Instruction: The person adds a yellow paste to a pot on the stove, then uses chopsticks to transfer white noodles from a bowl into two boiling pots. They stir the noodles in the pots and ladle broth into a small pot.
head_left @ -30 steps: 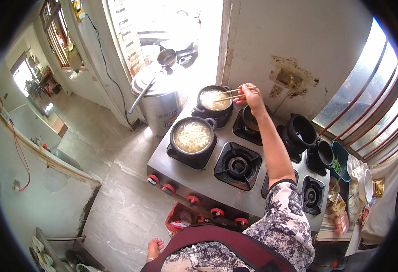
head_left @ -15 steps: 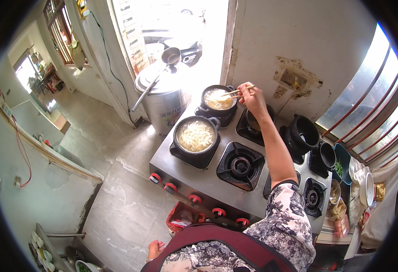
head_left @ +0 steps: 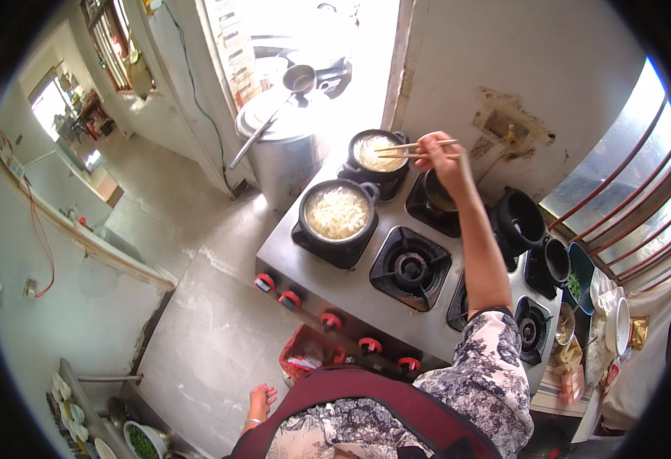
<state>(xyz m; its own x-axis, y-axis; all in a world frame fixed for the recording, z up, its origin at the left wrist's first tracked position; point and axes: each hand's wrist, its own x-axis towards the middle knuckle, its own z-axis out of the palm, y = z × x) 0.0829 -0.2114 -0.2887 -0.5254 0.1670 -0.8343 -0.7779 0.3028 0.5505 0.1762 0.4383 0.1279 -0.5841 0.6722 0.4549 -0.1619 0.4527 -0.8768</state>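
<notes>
My right hand (head_left: 438, 159) is closed around a pair of wooden chopsticks (head_left: 396, 156), held level with the tips spread apart. Those tips reach over the far black clay pot (head_left: 382, 174), which holds pale noodles in broth; whether they touch the noodles I cannot tell. Nearer me, a second clay pot (head_left: 302, 223) is full of white noodles (head_left: 338, 213) in foamy liquid. Both pots stand on burners of a steel stove (head_left: 322, 285). Down by my left side, beyond the stove's front edge, my left hand (head_left: 260, 401) hangs loosely open with nothing in it.
Other black pots (head_left: 519, 220) stand along the stove's right side, past a bare burner (head_left: 410, 266). Red knobs (head_left: 331, 322) line its front, above a red basket (head_left: 292, 353). A ladle (head_left: 298, 79) lies across a large lidded metal drum (head_left: 285, 172) behind the stove.
The chopsticks have gone from close together and slanted to spread and nearly level, and my right hand has turned with them. My view has shifted slightly. My left hand still hangs at my side.
</notes>
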